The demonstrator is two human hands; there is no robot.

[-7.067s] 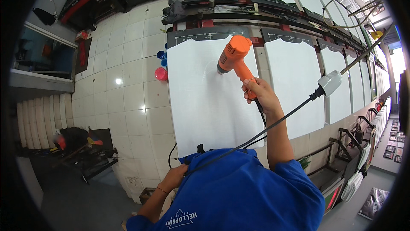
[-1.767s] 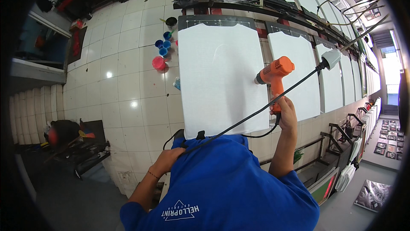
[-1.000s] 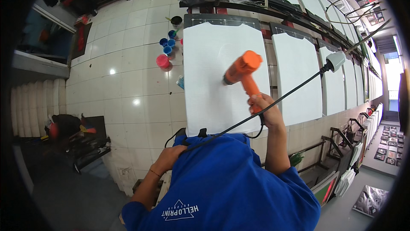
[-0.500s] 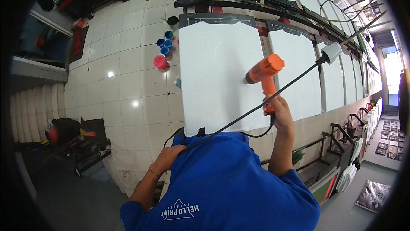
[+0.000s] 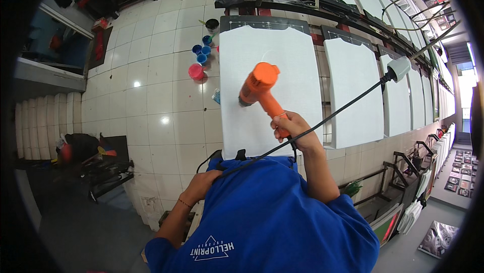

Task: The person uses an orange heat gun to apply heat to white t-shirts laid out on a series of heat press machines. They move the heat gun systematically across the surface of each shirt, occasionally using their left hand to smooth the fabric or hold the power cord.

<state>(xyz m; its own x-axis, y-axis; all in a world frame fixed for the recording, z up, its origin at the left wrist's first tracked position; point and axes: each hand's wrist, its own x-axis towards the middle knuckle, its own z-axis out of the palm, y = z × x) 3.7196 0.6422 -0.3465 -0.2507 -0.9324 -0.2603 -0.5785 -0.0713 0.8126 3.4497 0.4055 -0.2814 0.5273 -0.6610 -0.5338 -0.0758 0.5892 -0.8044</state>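
As RH (image 5: 292, 128) grips 1 heat gun (image 5: 264, 76), LH (image 5: 200, 184) nr cord (image 5: 335, 112), 4 blue cups (image 5: 201, 59)

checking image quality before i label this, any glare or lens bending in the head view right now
Head view: two bright glare spots on the floor tiles; head view: the opening at far right is washed out white; head view: the row of white boards curves toward the black rim; head view: the heat gun is clear enough to make out.

The head-worn fisheye view, left of 2, faces downward from close above the blue short-sleeved cloth shirt (image 5: 272, 212), toward the flat white rectangular board (image 5: 296, 86).
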